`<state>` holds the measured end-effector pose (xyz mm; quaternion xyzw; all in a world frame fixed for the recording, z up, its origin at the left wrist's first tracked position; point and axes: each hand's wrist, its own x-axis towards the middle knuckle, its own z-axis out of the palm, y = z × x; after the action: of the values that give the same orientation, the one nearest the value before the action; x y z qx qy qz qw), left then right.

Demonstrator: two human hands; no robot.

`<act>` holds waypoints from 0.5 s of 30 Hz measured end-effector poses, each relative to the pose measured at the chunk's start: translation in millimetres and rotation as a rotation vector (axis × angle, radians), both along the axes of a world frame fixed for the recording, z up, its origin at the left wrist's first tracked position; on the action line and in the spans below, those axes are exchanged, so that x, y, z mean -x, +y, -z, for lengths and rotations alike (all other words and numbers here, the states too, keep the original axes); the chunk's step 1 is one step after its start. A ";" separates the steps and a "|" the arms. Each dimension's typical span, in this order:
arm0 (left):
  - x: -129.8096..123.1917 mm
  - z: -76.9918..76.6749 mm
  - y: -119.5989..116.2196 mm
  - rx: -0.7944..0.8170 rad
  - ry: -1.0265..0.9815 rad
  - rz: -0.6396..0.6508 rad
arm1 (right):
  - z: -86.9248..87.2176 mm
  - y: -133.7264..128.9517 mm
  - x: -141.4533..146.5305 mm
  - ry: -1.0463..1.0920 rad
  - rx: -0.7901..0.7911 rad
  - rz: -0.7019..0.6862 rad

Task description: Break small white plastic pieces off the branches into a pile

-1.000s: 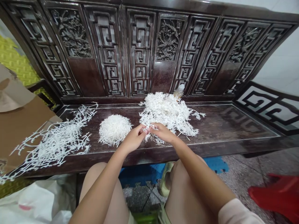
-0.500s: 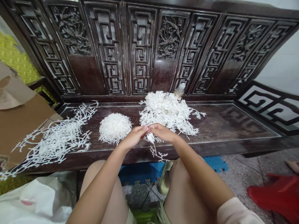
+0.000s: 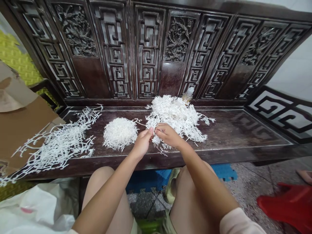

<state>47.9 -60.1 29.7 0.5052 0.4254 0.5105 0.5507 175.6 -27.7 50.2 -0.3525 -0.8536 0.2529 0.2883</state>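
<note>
Hands drawn up, closer together — white sprig that hung toward table edge now held higher. Your left hand (image 3: 143, 143) and right hand (image 3: 169, 136) both closed, pinching white sprig (image 3: 156, 139) between them, just in front of loose white heap (image 3: 174, 117) on dark carved table (image 3: 231, 130). Round white pile (image 3: 120, 134) just left of left hand — long branching sprays (image 3: 60, 146) farther left, spilling onto cardboard (image 3: 21, 130).

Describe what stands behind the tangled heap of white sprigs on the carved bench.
A small clear bottle shows behind the heap, before the carved backrest; the heap covers the bottle's lower part.
</note>
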 end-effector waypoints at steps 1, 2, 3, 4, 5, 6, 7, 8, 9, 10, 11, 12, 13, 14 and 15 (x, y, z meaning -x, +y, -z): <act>-0.8 -2.4 -3.8 -0.029 0.025 -0.006 | 1.4 4.5 -5.2 -0.019 -0.018 0.038; -0.7 -6.0 -8.6 -0.058 0.053 0.002 | 3.5 10.8 -13.6 -0.029 -0.019 0.111; 0.6 -10.4 -13.8 -0.087 0.081 0.022 | 6.1 18.5 -25.1 -0.030 -0.009 0.200; 3.4 -14.9 -18.3 -0.118 0.106 0.041 | 8.9 26.9 -38.9 -0.012 0.019 0.352; 7.7 -18.8 -20.8 -0.142 0.131 0.045 | 11.9 34.9 -53.7 0.006 0.056 0.489; 13.6 -21.4 -20.4 -0.151 0.160 0.031 | 14.8 41.6 -67.5 0.019 0.072 0.579; 20.9 -22.2 -16.2 -0.141 0.188 -0.020 | 17.6 46.0 -78.6 0.008 0.085 0.598; 29.3 -20.8 -8.2 -0.097 0.231 -0.078 | 19.9 47.8 -85.4 0.010 0.104 0.595; 38.6 -17.2 3.3 -0.033 0.289 -0.120 | 21.7 46.9 -87.2 0.029 0.147 0.577; 48.8 -11.6 17.1 0.028 0.352 -0.138 | 22.8 43.6 -84.1 0.028 0.214 0.513; 59.7 -4.3 32.1 0.062 0.419 -0.150 | 23.2 38.4 -76.9 0.027 0.283 0.438; 71.2 4.3 46.8 0.079 0.496 -0.186 | 22.7 32.2 -67.1 0.034 0.337 0.367; 82.9 13.6 60.1 0.097 0.588 -0.236 | 21.5 25.8 -56.2 0.045 0.381 0.312; 94.3 23.3 71.1 0.133 0.706 -0.279 | 20.0 20.0 -45.6 0.056 0.420 0.266; 104.9 32.8 79.4 0.179 0.838 -0.309 | 18.4 15.5 -36.3 0.069 0.452 0.236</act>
<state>-57.0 19.3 -3.2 0.5492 0.7243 0.2995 0.2901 211.9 -12.2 31.9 -0.4962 -0.7181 0.4138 0.2587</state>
